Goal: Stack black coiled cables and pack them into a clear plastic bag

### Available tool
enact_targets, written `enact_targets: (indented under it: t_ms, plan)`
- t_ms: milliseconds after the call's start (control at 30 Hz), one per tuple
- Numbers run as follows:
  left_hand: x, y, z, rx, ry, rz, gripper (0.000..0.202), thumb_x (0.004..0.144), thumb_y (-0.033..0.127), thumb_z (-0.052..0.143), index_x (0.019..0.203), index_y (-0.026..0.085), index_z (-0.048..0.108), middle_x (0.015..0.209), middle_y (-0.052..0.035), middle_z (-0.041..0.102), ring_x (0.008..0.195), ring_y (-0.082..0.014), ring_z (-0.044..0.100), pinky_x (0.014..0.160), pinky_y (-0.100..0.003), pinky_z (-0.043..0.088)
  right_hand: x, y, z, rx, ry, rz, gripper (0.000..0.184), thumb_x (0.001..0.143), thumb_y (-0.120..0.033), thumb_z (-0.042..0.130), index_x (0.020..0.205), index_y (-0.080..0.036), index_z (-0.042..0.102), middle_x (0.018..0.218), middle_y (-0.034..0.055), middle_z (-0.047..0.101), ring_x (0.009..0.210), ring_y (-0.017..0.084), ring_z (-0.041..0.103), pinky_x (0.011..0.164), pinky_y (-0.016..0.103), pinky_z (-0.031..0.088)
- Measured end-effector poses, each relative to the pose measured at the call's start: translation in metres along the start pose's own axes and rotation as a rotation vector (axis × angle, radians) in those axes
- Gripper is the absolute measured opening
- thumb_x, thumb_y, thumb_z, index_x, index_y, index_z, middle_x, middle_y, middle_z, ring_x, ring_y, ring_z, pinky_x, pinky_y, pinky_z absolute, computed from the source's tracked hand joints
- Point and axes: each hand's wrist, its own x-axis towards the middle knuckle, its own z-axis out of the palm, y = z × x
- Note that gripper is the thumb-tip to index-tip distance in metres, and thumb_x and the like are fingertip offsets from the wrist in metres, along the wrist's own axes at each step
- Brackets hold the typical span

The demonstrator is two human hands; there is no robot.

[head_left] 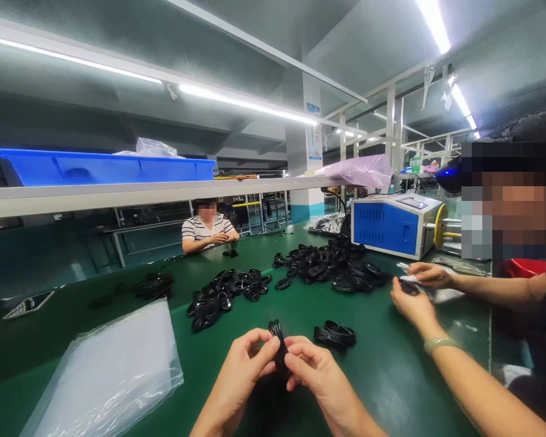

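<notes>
Two hands: left hand (pixel 243 367) and right hand (pixel 318 370) meet on one black cable coil (pixel 278 341), well below and left of the blue machine (pixel 386 227), just over the table (pixel 391 376).
Fingers: fingers (pixel 264 351) of both hands pinched closed on the coil, which stands edge-up between them.
Nearest: one loose coil (pixel 335 335) lies flat on the table, below the machine, near the right hand, not touching.
Heaps: big heap (pixel 332 267) of coils at the machine's front-left corner; smaller heap (pixel 230 291) further left.
Risk: fingertip-only grip, so I'd judge the loops could spring open or slip out and tangle with the loose coil.
Risk 2: co-worker's hands (pixel 416 294) busy just below the machine; an elbow clash looks possible.
Containers: blue tray (pixel 104 167) on the shelf (pixel 141 193), far left of the machine, holds a clear bag (pixel 155 147); rest hidden. Red bin (pixel 525 267) right of the machine, contents hidden. Flat plastic bags (pixel 113 370) stacked far lower-left.
</notes>
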Motion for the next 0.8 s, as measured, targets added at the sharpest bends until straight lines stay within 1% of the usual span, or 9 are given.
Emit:
enact_targets:
  t_ms: [133, 267, 400, 567, 633, 700, 800]
  plan:
    - [0.0018, -0.0017, 0.0007, 0.000, 0.057, -0.054, 0.031, 0.069, 0.047, 0.066, 0.072, 0.018, 0.058, 0.076, 0.0014, 0.053, 0.078, -0.0135, 0.050, 0.075, -0.026, 0.046, 0.0034, 0.0047, 0.0006, -0.115, 0.000, -0.040, 0.030, 0.070, -0.043, 0.068, 0.066, -0.013, 0.067, 0.094, 0.0055, 0.049, 0.068, 0.011, 0.051, 0.052, 0.023, 0.045]
    - [0.0029, -0.0026, 0.0003, -0.007, 0.061, -0.066, 0.032, 0.067, 0.047, 0.068, 0.068, 0.018, 0.055, 0.072, 0.0024, 0.052, 0.074, -0.0126, 0.049, 0.071, -0.024, 0.045, 0.0052, 0.0088, -0.0008, -0.158, -0.013, -0.049, 0.030, 0.069, -0.044, 0.067, 0.070, -0.014, 0.069, 0.096, 0.0058, 0.049, 0.063, 0.010, 0.050, 0.047, 0.021, 0.043]
    - [0.0032, -0.0049, -0.0017, -0.043, 0.031, -0.068, 0.031, 0.067, 0.046, 0.069, 0.069, 0.019, 0.054, 0.074, 0.0027, 0.053, 0.074, -0.0122, 0.050, 0.070, -0.023, 0.045, 0.0032, 0.0059, -0.0013, -0.156, -0.012, -0.041, 0.026, 0.071, -0.041, 0.067, 0.068, -0.016, 0.071, 0.096, 0.0060, 0.052, 0.068, 0.011, 0.052, 0.052, 0.022, 0.045]
    - [0.0040, -0.0076, -0.0017, -0.085, 0.023, -0.035, 0.028, 0.069, 0.041, 0.069, 0.069, 0.017, 0.054, 0.077, 0.0014, 0.053, 0.075, -0.0121, 0.051, 0.071, -0.023, 0.046, 0.0017, 0.0044, 0.0008, -0.138, 0.029, -0.066, 0.026, 0.072, -0.038, 0.066, 0.062, -0.015, 0.068, 0.097, 0.0077, 0.054, 0.088, 0.018, 0.052, 0.059, 0.023, 0.047]
    - [0.0043, -0.0076, -0.0004, -0.095, 0.023, -0.021, 0.027, 0.070, 0.040, 0.068, 0.067, 0.017, 0.053, 0.076, 0.0016, 0.052, 0.074, -0.0118, 0.050, 0.070, -0.023, 0.046, 0.0016, 0.0057, 0.0017, -0.112, 0.050, -0.050, 0.025, 0.071, -0.039, 0.067, 0.063, -0.015, 0.068, 0.098, 0.0078, 0.054, 0.092, 0.020, 0.051, 0.060, 0.023, 0.048]
    - [0.0045, -0.0071, 0.0013, -0.096, 0.026, -0.012, 0.027, 0.070, 0.040, 0.068, 0.066, 0.017, 0.053, 0.073, 0.0021, 0.050, 0.072, -0.0115, 0.048, 0.070, -0.023, 0.046, 0.0013, 0.0065, 0.0027, -0.072, 0.059, -0.023, 0.025, 0.070, -0.039, 0.068, 0.064, -0.015, 0.068, 0.099, 0.0076, 0.052, 0.091, 0.019, 0.051, 0.061, 0.023, 0.048]
    - [0.0047, -0.0058, 0.0032, -0.078, 0.059, -0.017, 0.030, 0.067, 0.042, 0.069, 0.063, 0.017, 0.052, 0.071, 0.0024, 0.048, 0.070, -0.0116, 0.048, 0.068, -0.023, 0.047, 0.0002, 0.0061, 0.0043, -0.045, 0.045, -0.011, 0.027, 0.071, -0.040, 0.067, 0.067, -0.014, 0.068, 0.102, 0.0070, 0.051, 0.082, 0.015, 0.053, 0.061, 0.024, 0.049]
